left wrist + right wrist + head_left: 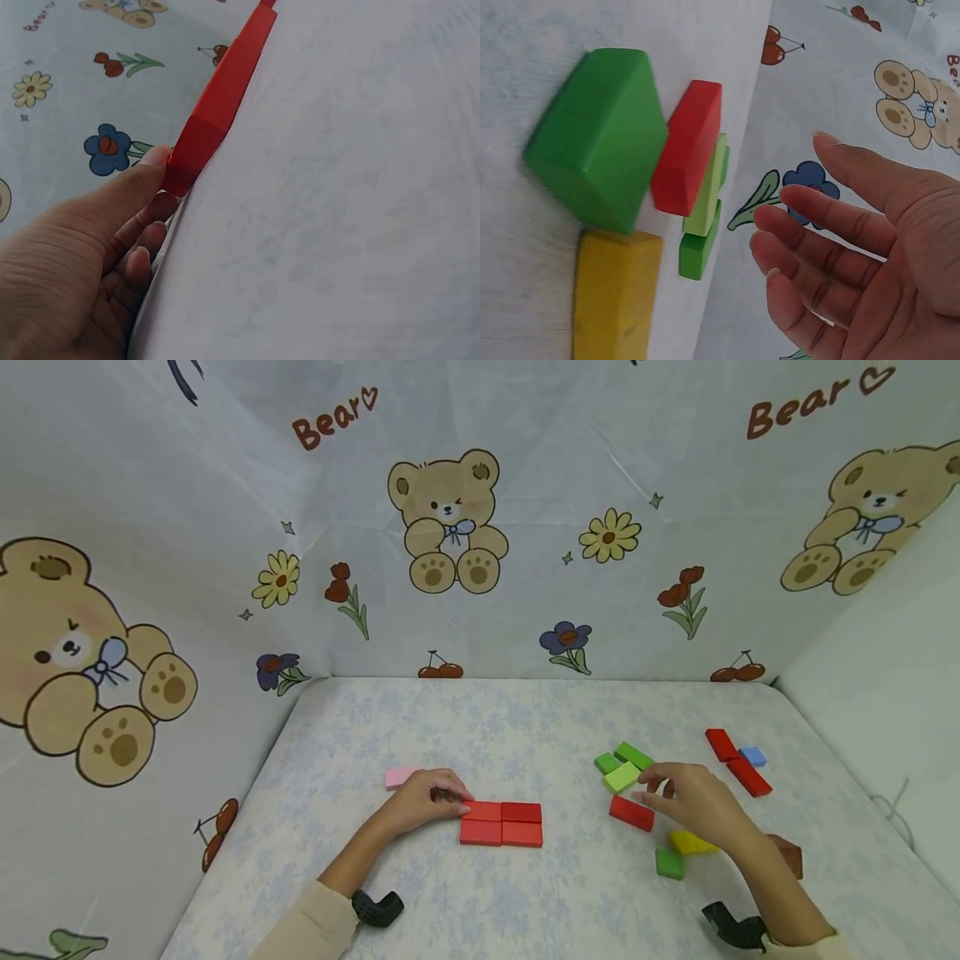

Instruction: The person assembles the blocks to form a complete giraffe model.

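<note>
Several flat red blocks lie edge to edge in two rows, forming a rectangle on the table. With thumb and index finger, my left hand holds the left end of the far-left red block. Just above a separate red block my right hand hovers, fingers loosely bent and nothing between them. The right wrist view puts this hand apart from that red block, a green block and a yellow block. Beyond the fingertips lie a light green block and two darker green ones.
A pink block sits behind my left hand. Partly hidden by the right forearm is a brown block. Farther right, two red blocks touch or nearly touch a blue one. Bear-print cloth hangs behind the table.
</note>
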Demonstrator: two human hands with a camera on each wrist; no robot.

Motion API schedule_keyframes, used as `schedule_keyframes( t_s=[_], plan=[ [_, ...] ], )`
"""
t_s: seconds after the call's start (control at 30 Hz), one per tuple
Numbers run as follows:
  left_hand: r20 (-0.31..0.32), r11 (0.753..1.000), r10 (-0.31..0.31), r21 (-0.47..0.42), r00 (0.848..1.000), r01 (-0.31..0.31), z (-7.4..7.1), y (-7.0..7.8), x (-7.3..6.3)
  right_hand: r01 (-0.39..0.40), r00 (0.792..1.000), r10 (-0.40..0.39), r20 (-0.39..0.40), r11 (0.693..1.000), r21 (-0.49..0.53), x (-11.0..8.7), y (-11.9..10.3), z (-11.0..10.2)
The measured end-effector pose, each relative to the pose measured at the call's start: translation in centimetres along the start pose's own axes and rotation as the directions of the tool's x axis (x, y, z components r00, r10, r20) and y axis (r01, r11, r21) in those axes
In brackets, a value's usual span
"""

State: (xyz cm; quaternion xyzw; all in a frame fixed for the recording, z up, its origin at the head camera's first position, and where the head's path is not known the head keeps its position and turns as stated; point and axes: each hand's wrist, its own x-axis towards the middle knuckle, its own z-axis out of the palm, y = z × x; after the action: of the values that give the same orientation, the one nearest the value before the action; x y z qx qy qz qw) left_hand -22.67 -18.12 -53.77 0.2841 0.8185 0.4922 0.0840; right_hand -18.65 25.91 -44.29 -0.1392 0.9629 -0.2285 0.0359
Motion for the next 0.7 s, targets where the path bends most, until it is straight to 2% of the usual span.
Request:
schedule_keyframes(
  t_s=[0.2,0.4,0.57,0.7],
  plan=[
    [-0.003,1.0,0.002,-0.005,1.0,-0.002,0.0,-0.1,-0.1,-0.08,0.988,0.083,0.129,0.997,-0.023,-0.1,0.5,1.1],
    [-0.001,1.0,-0.005,-0.003,1.0,0.005,0.0,0.0,-0.2,-0.117,0.973,0.126,0.195,0.991,-0.058,-0.1,0.0,1.9],
    [0.0,1.0,-0.011,-0.009,1.0,0.011,0.0,0.1,-0.2,-0.106,0.973,0.119,0.198,0.991,-0.076,0.0,-0.5,2.3],
    [0.0,1.0,-0.003,-0.007,1.0,0.003,-0.1,0.1,-0.1,-0.044,0.989,0.06,0.134,0.992,-0.119,0.0,-0.9,2.5]
  ],
)
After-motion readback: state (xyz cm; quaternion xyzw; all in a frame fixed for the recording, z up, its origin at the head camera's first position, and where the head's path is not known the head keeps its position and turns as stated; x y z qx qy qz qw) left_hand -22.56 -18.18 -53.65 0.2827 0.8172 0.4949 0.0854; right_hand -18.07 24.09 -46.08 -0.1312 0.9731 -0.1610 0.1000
